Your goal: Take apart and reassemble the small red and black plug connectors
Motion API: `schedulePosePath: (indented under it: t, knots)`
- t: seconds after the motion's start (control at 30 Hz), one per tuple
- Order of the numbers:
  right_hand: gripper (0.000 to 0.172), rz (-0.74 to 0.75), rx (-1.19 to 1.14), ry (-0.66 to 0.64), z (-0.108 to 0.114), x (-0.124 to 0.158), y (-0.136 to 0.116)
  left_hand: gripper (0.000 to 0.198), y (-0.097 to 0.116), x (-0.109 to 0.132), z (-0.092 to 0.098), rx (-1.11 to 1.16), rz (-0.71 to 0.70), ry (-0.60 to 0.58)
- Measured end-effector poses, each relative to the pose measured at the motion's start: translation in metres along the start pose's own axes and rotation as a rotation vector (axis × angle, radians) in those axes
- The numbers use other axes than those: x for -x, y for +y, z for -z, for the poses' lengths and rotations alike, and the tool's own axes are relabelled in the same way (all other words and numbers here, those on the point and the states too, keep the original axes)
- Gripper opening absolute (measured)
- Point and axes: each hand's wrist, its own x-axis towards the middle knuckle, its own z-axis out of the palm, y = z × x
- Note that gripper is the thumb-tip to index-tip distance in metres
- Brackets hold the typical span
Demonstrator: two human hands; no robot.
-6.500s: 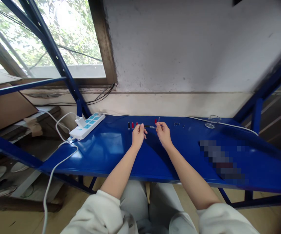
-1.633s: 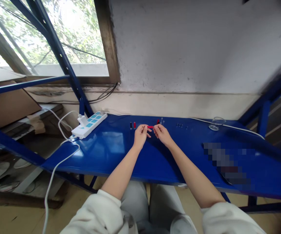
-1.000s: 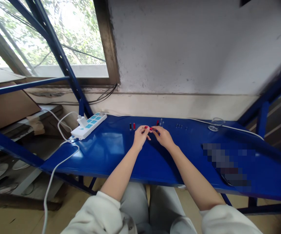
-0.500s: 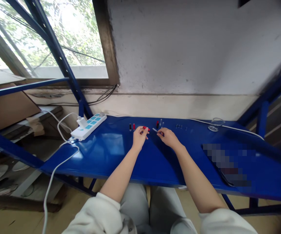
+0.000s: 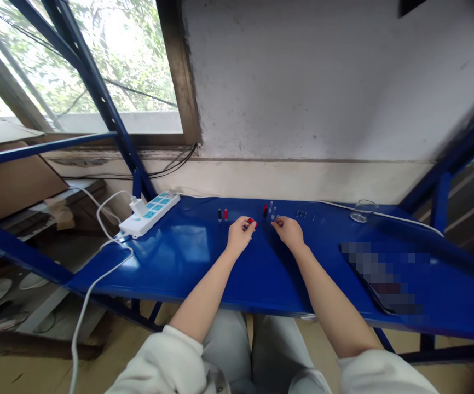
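My left hand is closed over the blue table, pinching a small red cylinder between thumb and fingers. To its right, my right hand is also closed, its fingertips pressed together. Whatever those fingertips hold, if anything, is too small to make out. Just behind them stand two clear little tubes, beside a red-and-black small cylinder. Left of my left hand, a black-topped small tube and a red-topped small tube stand upright side by side.
Several tiny clear pieces lie right of my right hand. A clear cup is at the back right, by a white cable. A white power strip lies at the left, and a blurred-out dark flat object at the right of the blue table.
My right hand has drawn back to the right, and the pale stick that showed at its fingertips is no longer visible there. My left hand has shifted slightly right with the red cylinder.
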Motion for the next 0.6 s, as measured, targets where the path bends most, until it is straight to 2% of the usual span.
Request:
schedulePosePath:
  t: [0.43,0.6]
  knots:
    - [0.021,-0.045,0.050,-0.001,-0.010,-0.009,-0.004,0.025,0.005,0.001,-0.004,0.022,0.003,-0.046]
    - [0.020,-0.045,0.062,0.006,-0.013,-0.010,-0.003,0.020,0.001,0.004,-0.008,-0.165,-0.107,-0.022]
